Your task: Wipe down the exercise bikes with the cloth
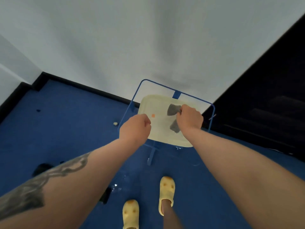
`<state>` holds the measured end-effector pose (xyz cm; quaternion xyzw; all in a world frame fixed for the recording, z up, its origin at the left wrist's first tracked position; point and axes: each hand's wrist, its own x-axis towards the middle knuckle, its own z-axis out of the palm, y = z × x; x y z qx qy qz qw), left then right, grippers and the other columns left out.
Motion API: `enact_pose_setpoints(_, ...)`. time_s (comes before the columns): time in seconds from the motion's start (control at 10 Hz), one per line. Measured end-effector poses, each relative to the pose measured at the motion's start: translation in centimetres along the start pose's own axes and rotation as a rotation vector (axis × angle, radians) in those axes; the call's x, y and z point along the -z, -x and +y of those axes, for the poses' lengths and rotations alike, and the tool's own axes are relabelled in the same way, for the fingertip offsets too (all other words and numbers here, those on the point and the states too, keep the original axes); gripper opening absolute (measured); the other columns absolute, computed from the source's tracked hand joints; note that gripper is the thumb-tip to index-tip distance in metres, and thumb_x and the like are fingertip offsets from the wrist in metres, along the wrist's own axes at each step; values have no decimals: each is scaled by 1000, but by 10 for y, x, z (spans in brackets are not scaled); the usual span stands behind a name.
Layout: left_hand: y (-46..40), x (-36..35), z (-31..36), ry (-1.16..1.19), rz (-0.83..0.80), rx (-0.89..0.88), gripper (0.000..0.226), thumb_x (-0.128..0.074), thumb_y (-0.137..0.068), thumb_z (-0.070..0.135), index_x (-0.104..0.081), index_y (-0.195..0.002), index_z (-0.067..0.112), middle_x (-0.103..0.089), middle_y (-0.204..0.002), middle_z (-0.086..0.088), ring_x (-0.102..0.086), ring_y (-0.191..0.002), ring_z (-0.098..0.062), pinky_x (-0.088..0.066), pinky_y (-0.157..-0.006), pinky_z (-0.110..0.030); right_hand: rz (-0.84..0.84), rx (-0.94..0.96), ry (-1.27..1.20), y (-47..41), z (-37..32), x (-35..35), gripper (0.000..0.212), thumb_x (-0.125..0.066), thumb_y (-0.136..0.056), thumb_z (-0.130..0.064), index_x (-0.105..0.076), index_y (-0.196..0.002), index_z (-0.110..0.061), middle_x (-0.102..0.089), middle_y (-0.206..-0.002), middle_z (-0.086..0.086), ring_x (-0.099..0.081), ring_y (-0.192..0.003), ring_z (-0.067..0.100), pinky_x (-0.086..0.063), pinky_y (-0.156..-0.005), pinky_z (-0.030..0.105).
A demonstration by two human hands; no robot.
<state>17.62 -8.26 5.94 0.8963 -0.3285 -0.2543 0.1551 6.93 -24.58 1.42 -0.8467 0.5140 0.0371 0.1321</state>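
**A:** Where's your cloth (173, 109) right now?

**B:** It's in your right hand (189, 119). Your fingers are curled round its middle, so one grey end sticks out beyond your knuckles, away from you, and the other hangs out below your hand, toward your wrist. Its long axis runs through your fist, roughly away from you.

**A:** And the left hand (134, 128)?

**B:** It's fisted beside the right one, a little nearer to you, apart from the cloth. Its fingers are curled under, and I can't tell whether they hold anything.

**A:** What's under the hands?

**B:** A pale yellow basin (148, 129) sitting in a blue wire stand (212, 106), directly beneath your right hand and just past your left. A small orange mark shows inside it; whether there's water in it I can't say, though wet patches glint on the blue floor (66, 121) near your yellow slippers (166, 194).

**A:** Any bike to wipe?

**B:** None in view. I'd judge you're preparing the cloth over the basin; the right hand carries it onward.
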Motion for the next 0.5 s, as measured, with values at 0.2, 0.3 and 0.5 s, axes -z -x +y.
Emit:
enact_pose_setpoints(0.2, -4, -9, -31, -26, -14, 102, 32, -37, -93, 19, -62, -109, 32, -62, -104, 12, -58, -83, -14, -42, -62, -29, -329, 49, -90, 7, -20, -57, 22, -57, -89, -15, -63, -110, -19, -67, -103, 4, -60, -93, 24, -43, -67, 30)
enact_pose_setpoints(0.3, 8, -3, -40, -48, -40, 129, 31, -35, -93, 19, -61, -106, 30, -63, -101, 11, -60, -83, -16, -46, -63, -30, -425, 137, -110, 23, -25, -56, 28, -50, -92, -20, -60, -118, -27, -65, -115, -1, -60, -102, 22, -45, -72, 29)
enact_pose_setpoints(0.5, 48, 24, -42, -87, -40, 65, 32, -33, -94, 17, -61, -108, 26, -60, -95, 9, -58, -78, -17, -44, -64, -31, -376, 188, -58, 72, -22, -13, 35, -45, -91, -12, -57, -121, -24, -63, -117, 1, -59, -99, 23, -49, -76, 32)
